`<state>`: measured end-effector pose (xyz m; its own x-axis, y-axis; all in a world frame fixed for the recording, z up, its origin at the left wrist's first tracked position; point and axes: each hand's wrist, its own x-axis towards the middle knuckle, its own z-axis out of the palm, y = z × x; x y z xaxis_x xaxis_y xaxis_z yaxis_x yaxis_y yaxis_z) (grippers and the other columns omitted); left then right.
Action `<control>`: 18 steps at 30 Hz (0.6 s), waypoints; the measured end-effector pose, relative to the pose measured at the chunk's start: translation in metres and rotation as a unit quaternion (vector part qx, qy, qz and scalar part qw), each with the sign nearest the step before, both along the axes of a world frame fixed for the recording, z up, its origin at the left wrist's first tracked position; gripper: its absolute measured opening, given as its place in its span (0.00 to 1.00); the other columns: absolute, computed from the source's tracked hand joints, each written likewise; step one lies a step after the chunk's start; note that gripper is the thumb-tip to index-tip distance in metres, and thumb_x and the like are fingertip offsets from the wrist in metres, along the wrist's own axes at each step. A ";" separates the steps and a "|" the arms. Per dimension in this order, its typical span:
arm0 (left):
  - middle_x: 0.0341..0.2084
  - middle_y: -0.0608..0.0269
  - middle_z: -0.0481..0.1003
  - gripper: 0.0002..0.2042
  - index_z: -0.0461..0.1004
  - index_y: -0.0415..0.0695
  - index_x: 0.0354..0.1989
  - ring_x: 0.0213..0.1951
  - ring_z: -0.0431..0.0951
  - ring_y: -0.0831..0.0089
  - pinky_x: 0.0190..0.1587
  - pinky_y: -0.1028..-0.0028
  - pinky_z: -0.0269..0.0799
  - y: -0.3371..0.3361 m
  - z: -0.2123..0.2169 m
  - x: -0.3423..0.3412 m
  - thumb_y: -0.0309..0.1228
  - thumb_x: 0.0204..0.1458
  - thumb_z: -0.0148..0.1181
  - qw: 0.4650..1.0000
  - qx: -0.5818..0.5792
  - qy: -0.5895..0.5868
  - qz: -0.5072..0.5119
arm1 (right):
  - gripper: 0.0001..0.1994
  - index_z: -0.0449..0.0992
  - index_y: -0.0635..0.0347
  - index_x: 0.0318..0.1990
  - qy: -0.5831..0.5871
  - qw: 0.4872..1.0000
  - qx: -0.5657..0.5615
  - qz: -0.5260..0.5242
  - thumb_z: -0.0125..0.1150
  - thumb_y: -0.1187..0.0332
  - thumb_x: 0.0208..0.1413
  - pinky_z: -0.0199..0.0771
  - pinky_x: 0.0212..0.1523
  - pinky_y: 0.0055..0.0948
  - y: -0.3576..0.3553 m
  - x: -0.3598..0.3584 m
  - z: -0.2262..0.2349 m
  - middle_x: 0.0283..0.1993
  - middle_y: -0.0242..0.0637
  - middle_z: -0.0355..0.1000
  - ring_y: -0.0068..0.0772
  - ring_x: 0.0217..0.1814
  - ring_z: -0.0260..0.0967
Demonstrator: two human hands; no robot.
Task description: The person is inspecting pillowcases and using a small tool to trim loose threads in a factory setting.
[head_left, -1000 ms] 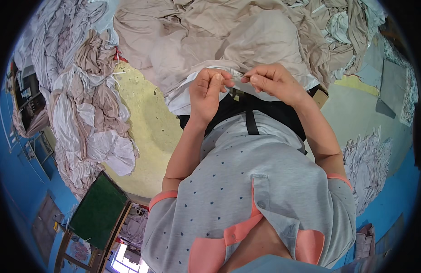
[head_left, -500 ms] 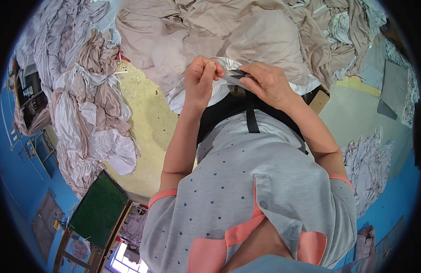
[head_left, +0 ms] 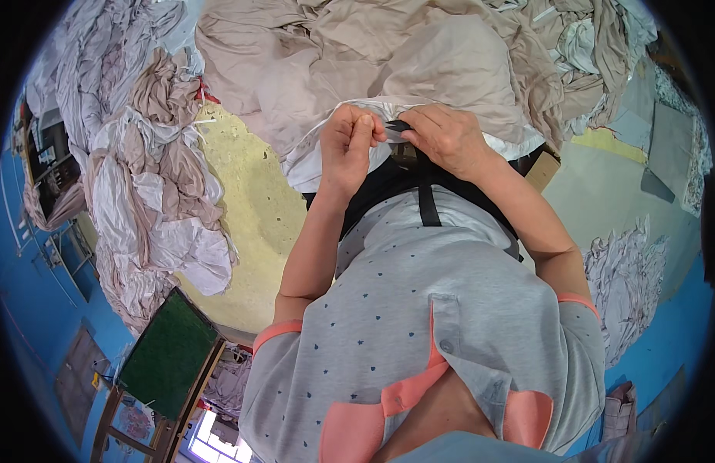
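Observation:
A large beige cloth [head_left: 450, 65] with a white edge [head_left: 303, 170] spreads from the work surface down to my lap. My left hand [head_left: 347, 147] is closed in a pinch in front of the white edge; what lies between thumb and fingers is too small to make out. Just beside it, my right hand [head_left: 450, 139] grips small thread snips, whose dark pointed blades [head_left: 398, 125] stick out toward the left fingertips. The snips' handles are hidden inside my right fingers.
Heaped beige and white cloths [head_left: 153, 185] hang at the left. More crumpled fabric [head_left: 624, 285] lies at the right. A green-topped wooden stool or chair [head_left: 168, 355] stands at the lower left. The yellow worn surface [head_left: 249, 193] shows left of my arm.
The snips have turned, and their blades now look shorter and closer together. My right hand has rolled over them. My left hand has shifted slightly right and down.

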<state>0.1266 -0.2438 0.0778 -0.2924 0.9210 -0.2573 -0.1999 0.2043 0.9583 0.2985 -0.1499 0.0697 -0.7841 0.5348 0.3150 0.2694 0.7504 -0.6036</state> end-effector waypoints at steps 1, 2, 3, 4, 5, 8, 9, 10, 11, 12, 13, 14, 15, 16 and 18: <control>0.27 0.64 0.73 0.07 0.69 0.40 0.31 0.29 0.71 0.80 0.34 0.80 0.65 0.000 0.000 0.000 0.27 0.61 0.47 1.000 -0.007 0.002 0.002 | 0.15 0.75 0.61 0.40 -0.005 1.000 0.002 -0.002 0.68 0.71 0.42 0.73 0.29 0.31 0.000 0.000 0.000 0.33 0.37 0.73 0.37 0.32 0.73; 0.27 0.64 0.73 0.07 0.69 0.40 0.31 0.29 0.71 0.80 0.34 0.80 0.65 0.000 -0.001 0.000 0.27 0.61 0.47 1.000 -0.007 0.002 0.002 | 0.15 0.75 0.61 0.40 -0.002 1.000 0.003 0.002 0.68 0.71 0.42 0.73 0.29 0.31 0.000 0.000 -0.001 0.33 0.37 0.73 0.37 0.32 0.73; 0.27 0.64 0.73 0.07 0.69 0.40 0.31 0.28 0.71 0.80 0.34 0.80 0.65 0.000 -0.001 0.000 0.27 0.61 0.47 1.000 -0.005 0.000 0.004 | 0.15 0.75 0.60 0.40 -0.004 1.000 0.007 0.001 0.68 0.71 0.42 0.73 0.29 0.31 0.000 -0.001 -0.002 0.32 0.37 0.73 0.37 0.32 0.73; 0.27 0.64 0.73 0.07 0.69 0.40 0.31 0.28 0.71 0.80 0.34 0.80 0.65 0.001 -0.002 0.000 0.27 0.61 0.47 1.000 -0.003 -0.002 0.006 | 0.14 0.75 0.60 0.39 -0.009 1.000 0.010 -0.005 0.68 0.71 0.43 0.73 0.28 0.31 0.000 -0.001 -0.003 0.32 0.37 0.73 0.36 0.32 0.72; 0.27 0.64 0.73 0.07 0.69 0.40 0.31 0.28 0.71 0.80 0.34 0.80 0.65 0.001 -0.003 0.001 0.27 0.61 0.47 1.000 -0.004 -0.003 0.005 | 0.14 0.75 0.60 0.39 -0.006 1.000 0.011 -0.002 0.68 0.71 0.43 0.73 0.28 0.31 0.000 0.000 -0.004 0.32 0.37 0.73 0.36 0.32 0.72; 0.26 0.64 0.73 0.07 0.69 0.40 0.31 0.28 0.71 0.80 0.34 0.80 0.65 0.000 -0.004 0.001 0.27 0.61 0.47 1.000 -0.002 -0.007 0.005 | 0.13 0.75 0.60 0.39 -0.012 1.000 0.013 -0.006 0.67 0.70 0.44 0.73 0.28 0.30 -0.001 0.000 -0.007 0.32 0.36 0.72 0.36 0.31 0.72; 0.26 0.64 0.73 0.07 0.68 0.40 0.31 0.28 0.70 0.80 0.34 0.80 0.65 0.000 -0.005 0.001 0.27 0.62 0.47 1.000 0.006 -0.015 0.008 | 0.12 0.75 0.60 0.38 -0.016 1.000 0.019 -0.010 0.67 0.70 0.44 0.73 0.28 0.31 -0.001 0.000 -0.008 0.32 0.36 0.72 0.36 0.31 0.72; 0.26 0.64 0.73 0.07 0.68 0.40 0.31 0.28 0.70 0.80 0.34 0.80 0.65 -0.001 -0.006 0.001 0.27 0.62 0.47 1.000 0.015 -0.023 0.011 | 0.12 0.75 0.60 0.38 -0.020 0.999 0.025 -0.014 0.67 0.70 0.45 0.73 0.28 0.31 0.000 0.000 -0.010 0.32 0.36 0.73 0.35 0.30 0.72; 0.26 0.64 0.73 0.07 0.68 0.40 0.31 0.28 0.70 0.80 0.34 0.80 0.65 -0.001 -0.006 0.000 0.27 0.62 0.47 1.000 0.014 -0.023 0.011 | 0.12 0.75 0.60 0.38 -0.020 0.999 0.025 -0.015 0.67 0.70 0.45 0.73 0.28 0.31 0.001 0.000 -0.010 0.32 0.36 0.73 0.35 0.30 0.72; 0.26 0.64 0.73 0.07 0.68 0.41 0.31 0.28 0.70 0.80 0.33 0.80 0.65 -0.002 -0.007 -0.002 0.27 0.62 0.47 1.000 0.017 -0.014 0.014 | 0.12 0.75 0.60 0.38 -0.002 1.000 0.021 -0.022 0.66 0.70 0.45 0.72 0.27 0.31 0.002 0.001 -0.011 0.31 0.36 0.72 0.36 0.30 0.72; 0.26 0.64 0.73 0.07 0.68 0.41 0.31 0.28 0.70 0.80 0.33 0.80 0.65 -0.002 -0.008 -0.003 0.28 0.62 0.47 1.000 0.014 -0.005 0.024 | 0.12 0.75 0.60 0.38 0.013 0.999 0.014 -0.034 0.66 0.70 0.46 0.72 0.27 0.31 0.003 0.002 -0.011 0.31 0.36 0.72 0.36 0.29 0.72; 0.26 0.64 0.73 0.07 0.68 0.41 0.31 0.28 0.70 0.80 0.33 0.80 0.65 -0.003 -0.008 -0.005 0.28 0.62 0.47 1.000 0.019 -0.004 0.021 | 0.12 0.75 0.60 0.38 0.017 0.999 0.016 -0.027 0.66 0.70 0.46 0.72 0.27 0.31 0.003 0.003 -0.011 0.31 0.36 0.72 0.36 0.29 0.72; 0.26 0.64 0.73 0.07 0.68 0.41 0.30 0.28 0.70 0.80 0.33 0.80 0.65 -0.004 -0.009 -0.006 0.28 0.62 0.48 0.999 0.008 -0.009 0.049 | 0.11 0.74 0.60 0.39 0.006 0.999 -0.020 -0.047 0.66 0.70 0.47 0.72 0.27 0.31 0.004 0.006 -0.010 0.32 0.37 0.72 0.37 0.29 0.72; 0.26 0.64 0.73 0.07 0.68 0.42 0.30 0.28 0.70 0.80 0.33 0.81 0.65 -0.004 -0.009 -0.008 0.28 0.62 0.48 0.997 -0.006 -0.015 0.076 | 0.11 0.74 0.61 0.39 -0.003 0.996 -0.058 -0.071 0.66 0.69 0.48 0.72 0.27 0.31 0.005 0.007 -0.009 0.32 0.37 0.73 0.37 0.28 0.72; 0.26 0.64 0.73 0.07 0.68 0.42 0.30 0.28 0.71 0.80 0.33 0.80 0.66 -0.005 -0.006 -0.013 0.29 0.61 0.49 0.996 -0.014 -0.010 0.089 | 0.12 0.74 0.61 0.39 -0.014 0.993 -0.067 -0.091 0.66 0.69 0.48 0.72 0.27 0.31 0.006 0.009 -0.008 0.32 0.38 0.73 0.38 0.29 0.72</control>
<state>0.1136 -0.2485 0.0715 -0.4445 0.8478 -0.2892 -0.2536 0.1905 0.9484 0.3070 -0.1438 0.0618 -0.6780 0.7041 0.2109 0.4106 0.6008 -0.6859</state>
